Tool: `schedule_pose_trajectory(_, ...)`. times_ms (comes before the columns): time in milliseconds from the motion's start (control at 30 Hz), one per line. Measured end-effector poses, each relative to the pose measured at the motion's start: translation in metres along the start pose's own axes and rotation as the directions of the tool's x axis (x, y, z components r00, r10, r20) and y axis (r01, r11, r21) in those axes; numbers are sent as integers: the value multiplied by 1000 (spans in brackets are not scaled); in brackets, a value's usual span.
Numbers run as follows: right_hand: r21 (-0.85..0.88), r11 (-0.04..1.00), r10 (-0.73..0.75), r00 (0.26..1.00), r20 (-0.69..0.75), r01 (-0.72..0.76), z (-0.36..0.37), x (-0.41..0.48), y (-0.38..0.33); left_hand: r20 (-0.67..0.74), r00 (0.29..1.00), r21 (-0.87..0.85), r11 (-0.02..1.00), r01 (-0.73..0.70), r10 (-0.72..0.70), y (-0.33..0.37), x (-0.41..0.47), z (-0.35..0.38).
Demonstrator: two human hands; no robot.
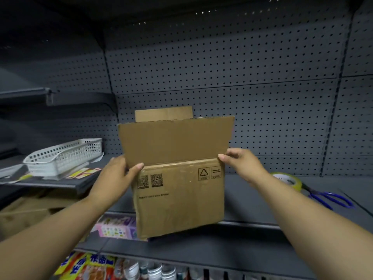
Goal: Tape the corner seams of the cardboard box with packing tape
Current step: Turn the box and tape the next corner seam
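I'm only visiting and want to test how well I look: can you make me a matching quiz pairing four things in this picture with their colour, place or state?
Things:
1. cardboard box
2. basket
3. tape roll
4. scissors

Descriptions:
A. blue handles, lying far right
B. white, off to the left
C. flaps open, held by the left hand and right hand
D. yellowish and round

Pairs: 1-C, 2-B, 3-D, 4-A.

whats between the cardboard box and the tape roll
In the head view, the right hand fills that gap, gripping an upper corner of the cardboard box; beneath it lies bare shelf up to the tape roll.
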State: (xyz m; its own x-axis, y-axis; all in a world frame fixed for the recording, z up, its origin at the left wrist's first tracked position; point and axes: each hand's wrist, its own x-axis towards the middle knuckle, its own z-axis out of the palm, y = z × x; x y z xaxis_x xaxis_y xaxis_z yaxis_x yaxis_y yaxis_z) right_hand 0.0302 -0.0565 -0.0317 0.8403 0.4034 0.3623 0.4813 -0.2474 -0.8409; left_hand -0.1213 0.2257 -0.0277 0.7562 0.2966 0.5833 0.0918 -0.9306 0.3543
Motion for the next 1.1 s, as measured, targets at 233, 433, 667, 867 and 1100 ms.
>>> schedule_pose_trajectory(233,-208,974,-160,929,-333,93,79,-43,-46,48,838,-296,793,532,-544,11,-17,6)
schedule_pose_trajectory(433,-376,907,-338,859,-385,188,132,-70,-74,409,871,-499,734,462,-270,49,-32,7)
schedule_pose_trajectory(667,-270,940,-148,962,231,209,115,-76,-77,399,881,-479,762,435,-252,40,-14,11)
schedule_pose_trajectory(867,-464,869,-151,985,80,171,79,-52,-61,325,927,-605,712,357,-189,17,8,25)
schedule_pose_trajectory(1100,-750,646,-119,989,91,147,68,-14,-38,307,938,-695,636,336,-159,-9,24,25)
